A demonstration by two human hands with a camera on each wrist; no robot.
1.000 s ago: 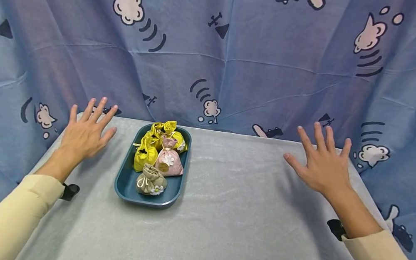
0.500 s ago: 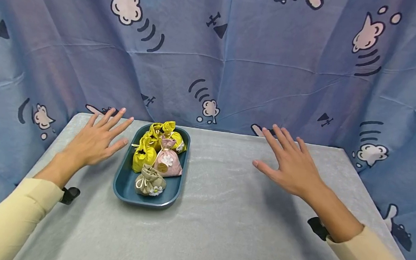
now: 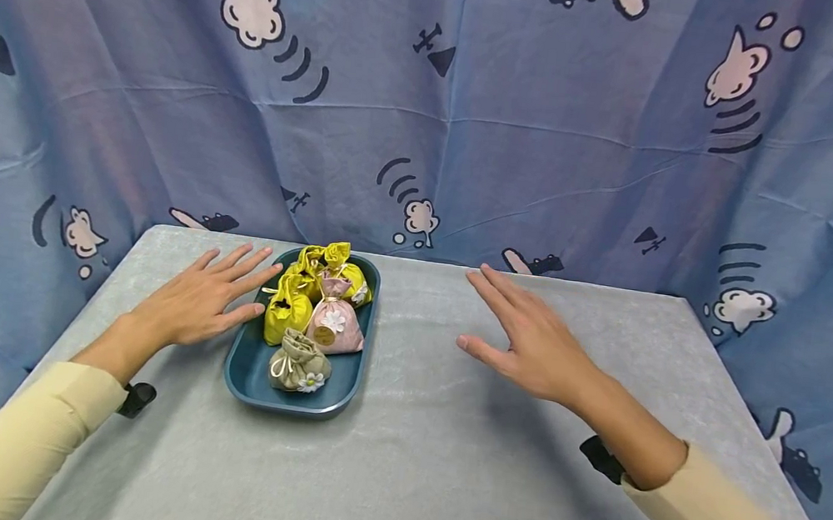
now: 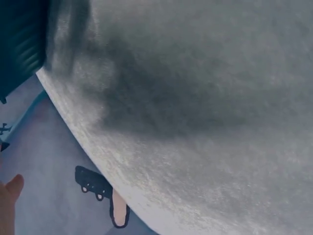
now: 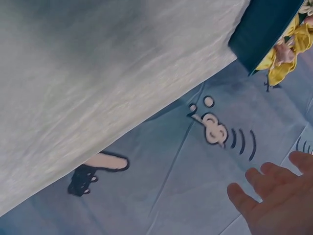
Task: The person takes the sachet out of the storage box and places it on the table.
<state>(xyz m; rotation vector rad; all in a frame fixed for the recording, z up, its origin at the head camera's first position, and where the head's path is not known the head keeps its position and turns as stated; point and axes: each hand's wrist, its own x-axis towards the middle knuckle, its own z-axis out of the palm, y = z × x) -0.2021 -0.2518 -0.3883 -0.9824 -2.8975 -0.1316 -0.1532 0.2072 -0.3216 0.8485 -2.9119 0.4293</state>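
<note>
A dark blue tray (image 3: 246, 382) stands left of the table's middle, holding several small drawstring pouches. Yellow pouches (image 3: 287, 314) fill its far end, a pink pouch (image 3: 336, 329) with a white flower lies beside them, and a beige pouch (image 3: 299, 363) with a daisy sits nearer the front. My left hand (image 3: 194, 301) is spread at the tray's left side, fingertips overlapping its rim in the head view. Over the table to the tray's right is my right hand (image 3: 537, 339), fingers extended and holding nothing. In the right wrist view the tray (image 5: 264, 32) shows at the upper right.
A grey cloth covers the table (image 3: 427, 462). Behind its far edge hangs a blue patterned curtain (image 3: 531, 162), which also runs along both sides. Black wrist straps (image 3: 138, 399) show at the cuffs of both pale yellow sleeves (image 3: 15, 439).
My right hand has moved well to the left, toward the tray. The left hand has shifted right and slightly nearer, up to the tray's left rim. The tray and pouches stay put.
</note>
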